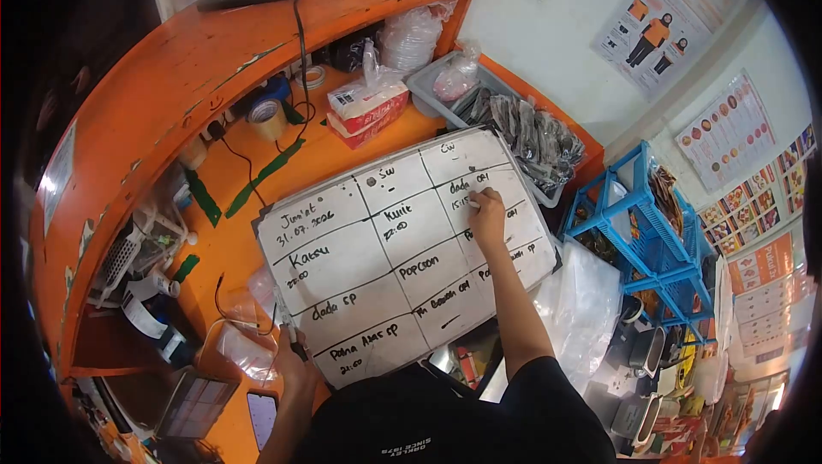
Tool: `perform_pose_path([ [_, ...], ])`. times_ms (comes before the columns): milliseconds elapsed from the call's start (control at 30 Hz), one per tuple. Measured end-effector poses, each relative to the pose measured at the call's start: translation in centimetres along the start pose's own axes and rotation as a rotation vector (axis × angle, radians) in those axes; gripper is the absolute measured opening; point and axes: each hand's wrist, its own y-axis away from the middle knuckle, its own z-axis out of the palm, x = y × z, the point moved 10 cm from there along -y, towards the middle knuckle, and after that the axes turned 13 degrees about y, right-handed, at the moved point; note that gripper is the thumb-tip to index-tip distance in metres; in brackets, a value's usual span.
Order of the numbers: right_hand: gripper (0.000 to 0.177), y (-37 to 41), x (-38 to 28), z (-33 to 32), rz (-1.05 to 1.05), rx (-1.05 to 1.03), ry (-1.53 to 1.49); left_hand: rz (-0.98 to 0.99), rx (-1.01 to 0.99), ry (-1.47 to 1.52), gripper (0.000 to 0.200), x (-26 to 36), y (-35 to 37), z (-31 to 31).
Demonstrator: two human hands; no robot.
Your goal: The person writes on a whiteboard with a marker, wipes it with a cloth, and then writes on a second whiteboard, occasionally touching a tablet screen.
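Directions are clock positions taken from the centre of the whiteboard.

1. Orange counter (231,241): curved, with a raised upper shelf. It runs from 7 o'clock round to 1 o'clock and carries every item listed below except the rack.
2. Whiteboard (402,267): lies tilted on the counter at mid-frame. Black lines divide it into cells with handwritten entries, including a date, "Katsu", "Kulit" and "Popcorn".
3. Blue rack (659,233): stands at 3 o'clock, apart from the board, with packed goods on its shelves.
4. Clear plastic bag (582,301): lies at 4 o'clock, between the board and the rack, just beside the board's right edge.
5. Grey tray (428,83): sits at 12 o'clock, near the board's top edge, and holds wrapped dark items.
6. Red-and-white packet (368,109): sits at 11 o'clock, just beside the tray.
7. Tape roll (267,117): sits at 10 o'clock, under the upper shelf.
8. Right hand (488,217): rests on the board at 2 o'clock, in the upper right cells. The fingers are curled together with the tips pressed to the surface. Whether they pinch anything cannot be told.
9. Left hand (297,370): is at the board's 7 o'clock corner, with the fingers closed around the lower edge. A small dark pen-like object (292,342) stands up from the grip.
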Motion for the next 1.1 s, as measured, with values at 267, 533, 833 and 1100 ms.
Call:
perform_pose_path([
  [267,0.029,1.1,-3.1,0.5,-0.070,-0.074,-0.058,-0.031,-0.193,-0.002,0.029,0.1,1.9,3.0],
  [533,0.037,0.4,-2.2,1.9,-0.162,-0.367,-0.275,-0.010,-0.122,0.110,0.022,-0.3,-1.3,-0.5],
  [833,0.030,2.2,-10.3,1.8,-0.046,-0.207,-0.289,-0.063,-0.250,0.165,0.018,0.2,-0.4,0.7],
  [1100,0.031,5.6,-11.8,-1.4,0.125,-0.122,-0.446,0.075,-0.076,0.043,0.028,1.1,-1.3,-2.6],
])
